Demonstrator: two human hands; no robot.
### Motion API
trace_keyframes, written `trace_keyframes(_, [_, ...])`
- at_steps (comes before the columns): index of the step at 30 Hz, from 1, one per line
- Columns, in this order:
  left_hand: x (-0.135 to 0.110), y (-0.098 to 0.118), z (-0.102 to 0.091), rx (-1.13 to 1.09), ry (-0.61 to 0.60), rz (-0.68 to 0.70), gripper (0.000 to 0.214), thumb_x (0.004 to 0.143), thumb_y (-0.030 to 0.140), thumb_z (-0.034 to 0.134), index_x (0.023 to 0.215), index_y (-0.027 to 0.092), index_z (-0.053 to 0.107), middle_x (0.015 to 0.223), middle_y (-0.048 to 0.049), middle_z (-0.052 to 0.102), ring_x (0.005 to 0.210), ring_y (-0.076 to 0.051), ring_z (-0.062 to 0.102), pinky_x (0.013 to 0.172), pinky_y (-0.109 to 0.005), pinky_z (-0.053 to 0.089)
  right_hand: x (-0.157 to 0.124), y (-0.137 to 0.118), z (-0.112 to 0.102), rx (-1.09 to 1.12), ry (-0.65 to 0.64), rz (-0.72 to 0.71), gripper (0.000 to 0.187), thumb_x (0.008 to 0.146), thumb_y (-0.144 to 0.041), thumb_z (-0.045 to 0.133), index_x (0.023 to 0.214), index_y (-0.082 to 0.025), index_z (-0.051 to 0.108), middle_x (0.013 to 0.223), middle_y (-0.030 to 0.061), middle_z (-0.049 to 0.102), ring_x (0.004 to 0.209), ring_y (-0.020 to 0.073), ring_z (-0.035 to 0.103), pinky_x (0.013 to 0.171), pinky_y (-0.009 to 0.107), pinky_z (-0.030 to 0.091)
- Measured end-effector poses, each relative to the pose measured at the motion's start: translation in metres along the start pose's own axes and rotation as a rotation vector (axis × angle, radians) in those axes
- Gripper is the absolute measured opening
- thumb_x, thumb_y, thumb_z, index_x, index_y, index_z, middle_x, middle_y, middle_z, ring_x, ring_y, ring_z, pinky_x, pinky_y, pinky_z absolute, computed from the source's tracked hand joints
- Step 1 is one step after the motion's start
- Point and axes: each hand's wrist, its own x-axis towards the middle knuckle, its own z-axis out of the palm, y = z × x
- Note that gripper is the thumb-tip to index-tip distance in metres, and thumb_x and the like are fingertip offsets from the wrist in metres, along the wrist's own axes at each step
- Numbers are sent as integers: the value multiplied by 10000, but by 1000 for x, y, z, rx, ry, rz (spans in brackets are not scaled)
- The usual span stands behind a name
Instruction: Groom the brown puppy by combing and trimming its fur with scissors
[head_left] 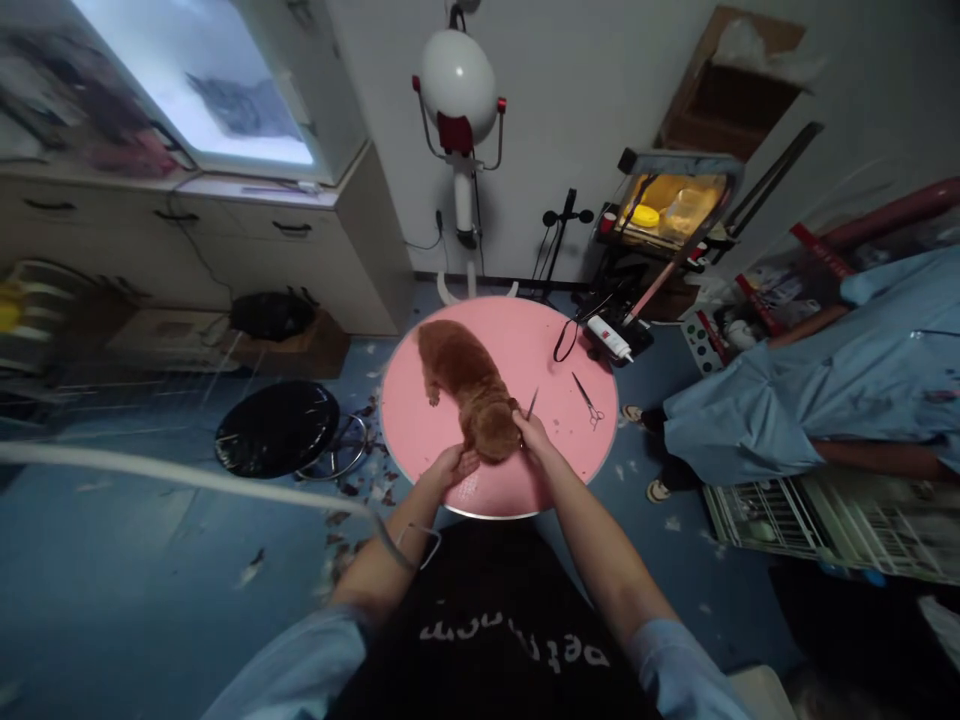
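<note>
Pink table (525, 335), dog (459, 365) between hands (454, 466), "pet…" on apron (480, 590)

Small dog (466, 376) with a short, dense, reddish-brown coat, on the pink round tabletop (540, 345). The body extended obliquely, the rump at the far left and the head nearest the wearer; one leg, with its paw, projected on the left side. The rounded crown of the head faced upward, between the left hand (455, 466) and the right hand (529, 432). A slender, pointed tool (532, 403) emerged from the right hand, its tip directed away from the wearer and its lower part concealed.
</note>
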Motion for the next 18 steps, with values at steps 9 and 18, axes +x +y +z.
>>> trace_keyframes(9, [9, 2, 58, -105, -164, 155, 262, 831, 326, 609, 1016, 144, 641, 1051, -150, 704, 996, -234, 680, 844, -387, 552, -24, 53, -89, -324, 28, 177, 451, 837, -592, 495, 663, -180, 552, 450, -24, 472, 386, 108, 413, 398, 218, 304])
trace_keyframes(18, [12, 70, -15, 281, 425, 418, 142, 766, 287, 538, 736, 172, 616, 872, -110, 680, 1040, -279, 594, 969, -419, 443, 2, 72, -89, -798, 255, 132, 402, 876, -337, 491, 1167, -70, 571, 1071, 238, 624, 912, 301, 636, 763, 376, 467])
